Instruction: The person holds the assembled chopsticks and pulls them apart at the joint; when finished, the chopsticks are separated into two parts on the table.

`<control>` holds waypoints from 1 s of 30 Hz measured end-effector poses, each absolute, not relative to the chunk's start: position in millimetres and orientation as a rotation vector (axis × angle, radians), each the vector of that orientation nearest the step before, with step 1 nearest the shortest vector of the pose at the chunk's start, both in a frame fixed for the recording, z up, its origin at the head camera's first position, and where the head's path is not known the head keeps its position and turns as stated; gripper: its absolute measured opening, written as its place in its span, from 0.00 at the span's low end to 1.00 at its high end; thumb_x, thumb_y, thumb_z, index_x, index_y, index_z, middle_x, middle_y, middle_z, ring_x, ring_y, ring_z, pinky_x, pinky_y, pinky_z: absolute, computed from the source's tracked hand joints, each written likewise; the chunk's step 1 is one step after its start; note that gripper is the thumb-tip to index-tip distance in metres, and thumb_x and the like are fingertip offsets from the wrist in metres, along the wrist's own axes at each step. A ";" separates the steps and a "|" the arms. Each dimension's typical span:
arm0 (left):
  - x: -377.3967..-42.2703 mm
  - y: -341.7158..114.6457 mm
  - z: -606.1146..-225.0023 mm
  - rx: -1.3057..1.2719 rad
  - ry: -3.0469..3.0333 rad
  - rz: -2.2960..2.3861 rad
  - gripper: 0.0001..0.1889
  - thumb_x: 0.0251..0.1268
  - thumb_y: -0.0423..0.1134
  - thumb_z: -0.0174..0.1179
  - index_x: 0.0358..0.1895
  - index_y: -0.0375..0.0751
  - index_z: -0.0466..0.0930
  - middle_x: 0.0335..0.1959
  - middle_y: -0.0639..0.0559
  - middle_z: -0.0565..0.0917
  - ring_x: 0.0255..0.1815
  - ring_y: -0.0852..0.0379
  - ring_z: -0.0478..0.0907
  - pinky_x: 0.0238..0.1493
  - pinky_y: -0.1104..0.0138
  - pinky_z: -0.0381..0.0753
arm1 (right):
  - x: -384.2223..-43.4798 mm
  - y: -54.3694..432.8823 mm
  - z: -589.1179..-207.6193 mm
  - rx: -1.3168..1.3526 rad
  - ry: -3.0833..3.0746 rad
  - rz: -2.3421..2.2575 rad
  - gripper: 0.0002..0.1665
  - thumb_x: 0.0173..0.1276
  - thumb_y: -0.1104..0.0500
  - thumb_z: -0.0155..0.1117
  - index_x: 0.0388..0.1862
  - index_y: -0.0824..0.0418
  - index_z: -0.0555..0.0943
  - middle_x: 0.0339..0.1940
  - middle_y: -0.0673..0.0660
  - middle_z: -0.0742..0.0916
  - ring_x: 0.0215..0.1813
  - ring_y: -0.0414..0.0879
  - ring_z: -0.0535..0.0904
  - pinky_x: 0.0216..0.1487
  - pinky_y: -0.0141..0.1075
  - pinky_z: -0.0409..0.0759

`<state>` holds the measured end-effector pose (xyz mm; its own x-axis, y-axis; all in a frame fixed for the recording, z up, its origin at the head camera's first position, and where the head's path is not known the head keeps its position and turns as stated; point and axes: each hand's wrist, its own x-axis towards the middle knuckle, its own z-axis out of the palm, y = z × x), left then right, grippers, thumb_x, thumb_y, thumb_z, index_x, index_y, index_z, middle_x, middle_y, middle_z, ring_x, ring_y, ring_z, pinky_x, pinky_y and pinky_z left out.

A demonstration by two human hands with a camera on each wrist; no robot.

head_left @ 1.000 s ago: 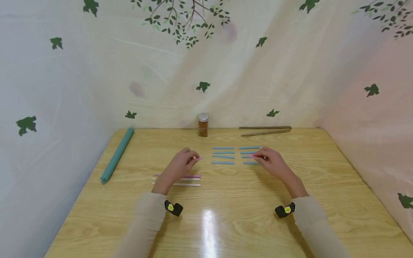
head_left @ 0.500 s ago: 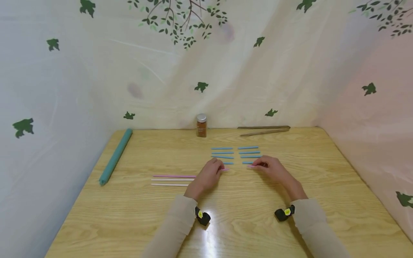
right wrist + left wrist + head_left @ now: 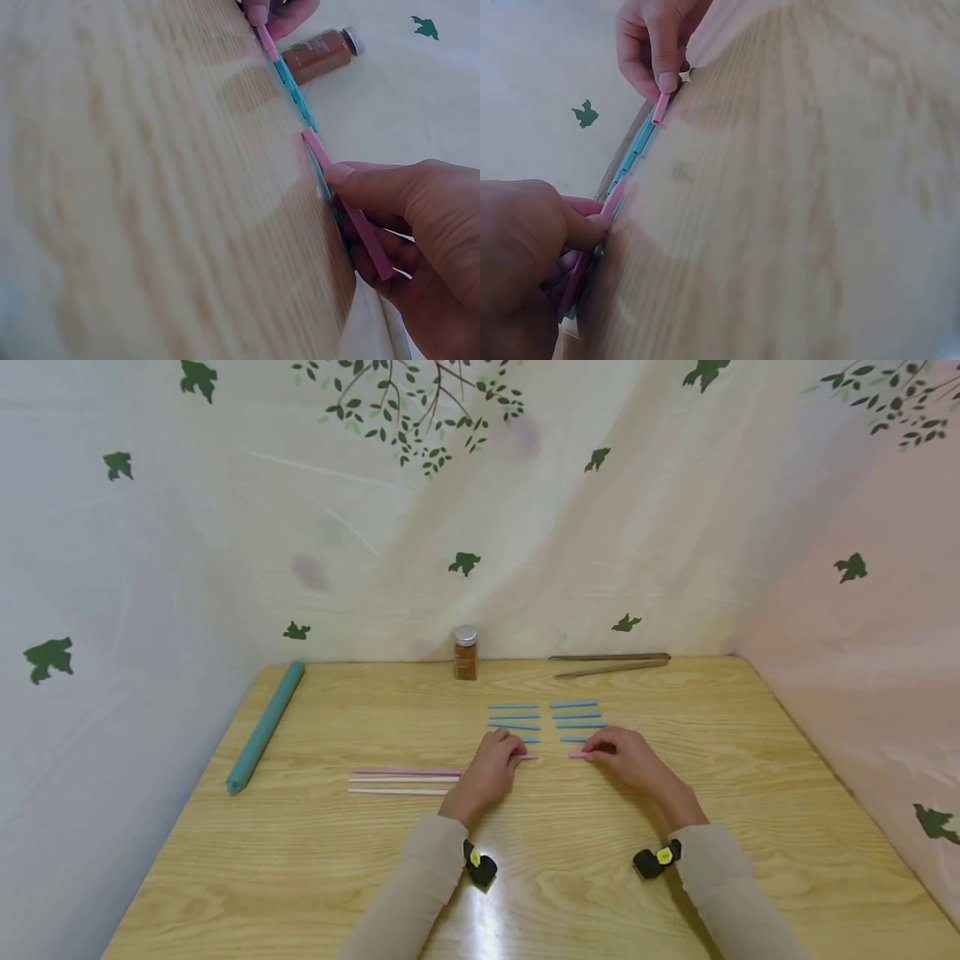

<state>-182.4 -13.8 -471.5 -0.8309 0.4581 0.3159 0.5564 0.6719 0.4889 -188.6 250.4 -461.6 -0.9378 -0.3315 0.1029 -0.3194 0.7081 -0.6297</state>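
Note:
In the head view my left hand [image 3: 489, 772] pinches a short pink stick [image 3: 615, 196] between thumb and fingers, low over the table just in front of the left column of blue sticks [image 3: 513, 706]. My right hand [image 3: 636, 768] pinches a second short pink stick [image 3: 367, 234], in front of the right column of blue sticks [image 3: 574, 703]. Both pink sticks lie nearly level and point toward each other, with a gap between their inner ends. My fingers hide the outer parts of the nearest blue sticks. Beside the left wrist lie a longer pink stick [image 3: 405, 771] and two white sticks [image 3: 397, 791].
A small jar [image 3: 466, 658] with a silver lid and reddish-brown contents stands at the back of the wooden table [image 3: 570, 877]. Wooden tongs [image 3: 611, 670] lie at its right. A green rolled-up mat [image 3: 266, 727] lies along the left side. Patterned cloth [image 3: 360, 552] hangs behind.
My left hand has moved right, and nearer, carrying its pink stick to the blue columns. My right hand has drawn its pink stick slightly nearer, clear of the blue ones.

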 end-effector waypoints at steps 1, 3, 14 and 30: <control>-182.7 -13.8 -472.1 -0.836 -2.707 -0.871 0.04 0.66 0.32 0.57 0.37 0.39 0.81 0.37 0.49 0.78 0.43 0.49 0.74 0.51 0.62 0.72 | -188.5 249.9 -461.5 -0.555 2.892 -1.057 0.03 0.63 0.61 0.67 0.35 0.56 0.85 0.35 0.51 0.85 0.38 0.42 0.77 0.41 0.36 0.76; -183.1 -13.6 -473.5 -0.844 -2.692 -0.853 0.04 0.66 0.32 0.57 0.37 0.39 0.81 0.37 0.48 0.78 0.42 0.49 0.75 0.50 0.61 0.72 | -187.9 248.2 -460.8 -0.566 2.906 -1.048 0.02 0.63 0.61 0.67 0.35 0.57 0.85 0.35 0.51 0.85 0.38 0.42 0.77 0.41 0.36 0.77; -181.6 -15.4 -471.4 -0.805 -2.756 -0.844 0.05 0.68 0.33 0.56 0.40 0.42 0.81 0.37 0.51 0.76 0.42 0.51 0.73 0.48 0.62 0.71 | -184.9 242.9 -460.4 -0.596 2.956 -0.955 0.03 0.63 0.63 0.66 0.36 0.60 0.84 0.35 0.52 0.84 0.39 0.44 0.77 0.42 0.40 0.77; -180.2 -81.2 -429.6 -0.657 -2.694 -1.023 0.06 0.67 0.36 0.59 0.42 0.40 0.81 0.38 0.49 0.77 0.42 0.50 0.71 0.46 0.59 0.72 | -194.7 187.9 -444.3 -0.712 2.894 -1.214 0.13 0.65 0.61 0.65 0.47 0.65 0.82 0.43 0.58 0.83 0.42 0.48 0.78 0.42 0.39 0.79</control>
